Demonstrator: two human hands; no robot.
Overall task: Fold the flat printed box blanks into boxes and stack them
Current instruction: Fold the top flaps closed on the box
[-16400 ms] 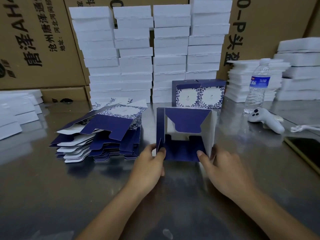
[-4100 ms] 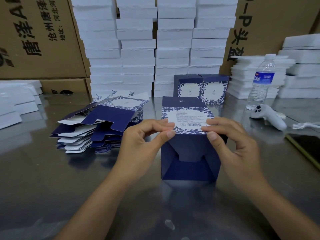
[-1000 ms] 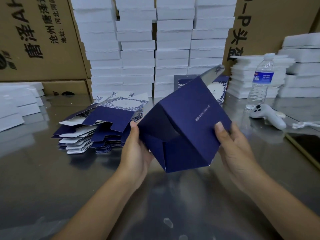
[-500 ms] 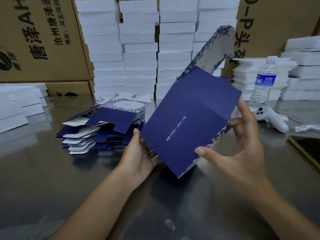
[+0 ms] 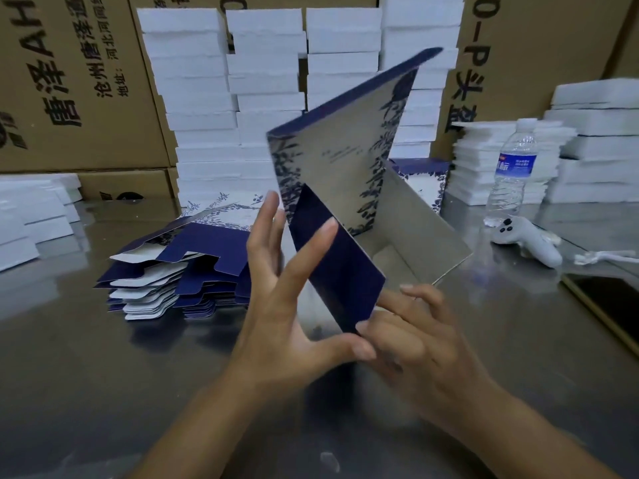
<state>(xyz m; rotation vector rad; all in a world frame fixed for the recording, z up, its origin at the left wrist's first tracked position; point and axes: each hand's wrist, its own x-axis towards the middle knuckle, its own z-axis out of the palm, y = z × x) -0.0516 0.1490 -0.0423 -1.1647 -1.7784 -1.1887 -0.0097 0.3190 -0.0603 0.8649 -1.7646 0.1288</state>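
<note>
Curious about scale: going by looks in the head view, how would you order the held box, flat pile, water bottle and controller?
1. held box, though it is nearest the camera
2. flat pile
3. water bottle
4. controller

Packing warehouse: stacked cartons (image 5: 79, 81), foam slabs (image 5: 266, 98)

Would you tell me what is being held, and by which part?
The half-folded box: right hand grips its lower corner, left hand presses flat on its navy side.
</note>
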